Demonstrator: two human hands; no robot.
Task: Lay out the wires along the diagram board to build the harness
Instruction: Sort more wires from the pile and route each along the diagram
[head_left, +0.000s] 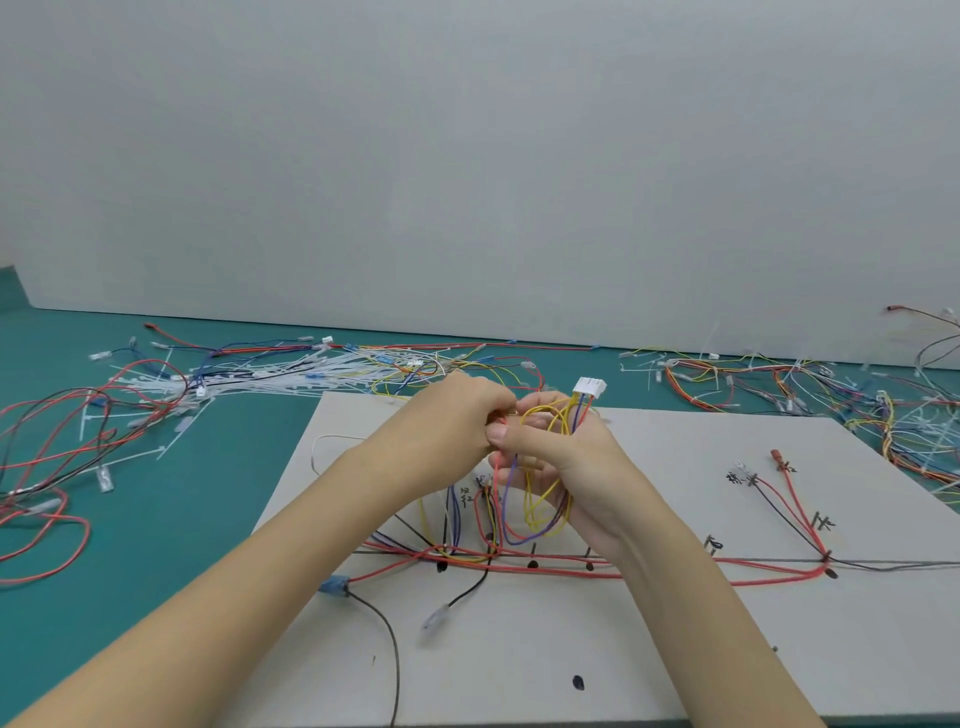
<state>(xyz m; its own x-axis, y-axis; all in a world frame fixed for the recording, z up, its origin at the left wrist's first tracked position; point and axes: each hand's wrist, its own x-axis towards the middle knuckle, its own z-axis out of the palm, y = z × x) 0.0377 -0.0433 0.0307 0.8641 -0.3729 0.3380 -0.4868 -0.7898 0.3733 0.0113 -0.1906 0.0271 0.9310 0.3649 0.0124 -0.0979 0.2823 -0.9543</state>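
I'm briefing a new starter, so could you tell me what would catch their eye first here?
Both hands, left and right, grip a looped wire bundle with a white connector above the grey diagram board. Red wires run along its drawn line, and loose harnesses sprawl across the green table.

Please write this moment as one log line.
left hand: grips wires | right hand: holds wires, white plug up | above board

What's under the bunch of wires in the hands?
Under the wire bunch lies the grey diagram board, with red wires and black marks. The hands hide part of it.
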